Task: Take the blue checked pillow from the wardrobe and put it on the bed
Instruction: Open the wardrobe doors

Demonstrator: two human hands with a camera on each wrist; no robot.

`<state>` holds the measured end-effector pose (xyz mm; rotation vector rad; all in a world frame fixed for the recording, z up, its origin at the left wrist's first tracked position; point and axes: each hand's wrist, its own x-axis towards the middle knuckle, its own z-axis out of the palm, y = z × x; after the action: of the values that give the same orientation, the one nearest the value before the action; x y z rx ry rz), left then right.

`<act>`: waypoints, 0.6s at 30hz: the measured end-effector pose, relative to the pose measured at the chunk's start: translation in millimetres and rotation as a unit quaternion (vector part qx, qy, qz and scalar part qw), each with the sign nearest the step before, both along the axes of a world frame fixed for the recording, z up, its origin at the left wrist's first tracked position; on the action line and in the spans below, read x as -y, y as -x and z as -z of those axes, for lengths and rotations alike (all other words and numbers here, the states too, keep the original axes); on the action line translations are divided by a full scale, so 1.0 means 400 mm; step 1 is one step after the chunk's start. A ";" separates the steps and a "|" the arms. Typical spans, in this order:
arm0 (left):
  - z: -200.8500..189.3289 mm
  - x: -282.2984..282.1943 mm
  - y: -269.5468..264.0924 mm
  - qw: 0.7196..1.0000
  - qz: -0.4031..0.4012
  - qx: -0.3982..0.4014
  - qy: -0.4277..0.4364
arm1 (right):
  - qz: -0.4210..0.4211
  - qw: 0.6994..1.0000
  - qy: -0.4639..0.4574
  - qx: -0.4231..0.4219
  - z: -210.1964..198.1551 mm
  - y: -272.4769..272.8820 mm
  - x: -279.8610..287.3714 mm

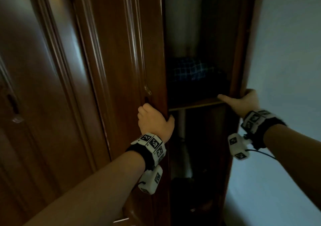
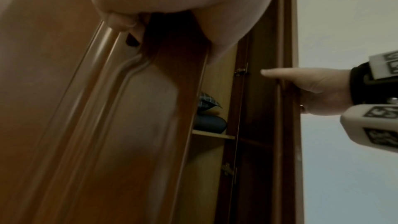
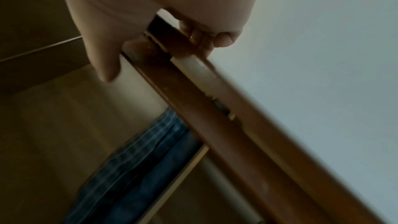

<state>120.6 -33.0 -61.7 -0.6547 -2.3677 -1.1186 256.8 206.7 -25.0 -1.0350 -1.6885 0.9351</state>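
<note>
The blue checked pillow (image 1: pixel 189 69) lies on a shelf (image 1: pixel 196 104) inside the open wardrobe, on top of a dark blue cushion (image 2: pixel 210 123). In the wrist views only part of the pillow (image 2: pixel 206 100) (image 3: pixel 140 151) shows past the door edges. My left hand (image 1: pixel 156 118) grips the edge of the left door (image 1: pixel 121 51), thumb round the inner side. My right hand (image 1: pixel 243 100) grips the edge of the right door (image 1: pixel 243 51), thumb pointing into the opening. Both hands are below the pillow's level and apart from it.
More closed wooden doors (image 1: pixel 34 86) stand to the left. A pale wall (image 1: pixel 286 51) runs behind the right door, with a pale surface (image 1: pixel 269 191) low on the right. The lower compartment is dark, with a pale upright tube (image 1: pixel 182 121) in it.
</note>
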 end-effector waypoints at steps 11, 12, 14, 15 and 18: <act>0.045 0.217 -0.088 0.991 -0.093 0.042 -0.089 | 0.043 0.996 -0.014 0.072 0.026 -0.181 -0.015; 0.042 0.231 -0.093 0.988 -0.109 0.049 -0.097 | 0.059 0.995 -0.020 0.076 0.023 -0.184 -0.015; 0.037 0.259 -0.107 0.984 -0.127 0.068 -0.107 | 0.091 0.993 -0.027 0.072 0.028 -0.196 -0.013; 0.036 0.272 -0.114 0.981 -0.138 0.072 -0.112 | 0.106 0.992 -0.021 0.063 0.032 -0.203 -0.016; 0.021 0.306 -0.137 0.978 -0.162 0.034 -0.129 | 0.165 0.985 -0.020 0.048 0.048 -0.229 -0.039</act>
<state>175.3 -155.4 -70.3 -0.1357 -2.2255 -1.2807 348.5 222.3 -44.1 -1.3035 -1.5436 0.6426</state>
